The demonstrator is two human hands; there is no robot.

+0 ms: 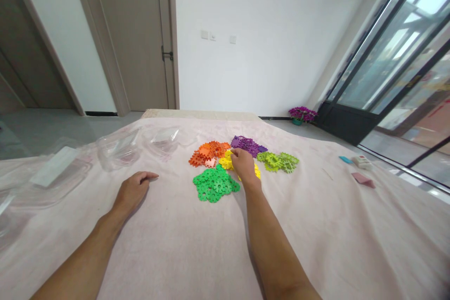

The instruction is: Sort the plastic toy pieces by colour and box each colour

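Plastic snowflake pieces lie sorted by colour on a pale pink cloth point(197, 248): an orange pile point(207, 152), a purple pile point(248, 144), a yellow pile point(227, 160), a lime pile point(277, 161) and a dark green pile point(215, 183). My right hand point(243, 165) rests over the yellow pile, its fingertips pinched at the edge of the purple and yellow pieces. What it pinches is too small to name. My left hand point(132, 191) lies on the cloth to the left, fingers loosely curled with nothing in them.
Clear plastic tubs point(117, 150) and lids point(52, 168) stand at the left and back left. Small items, a teal piece point(346, 160), a white box point(362, 162) and a pink piece point(363, 180), lie at the right. A door, a flower pot and glass sliding doors stand beyond.
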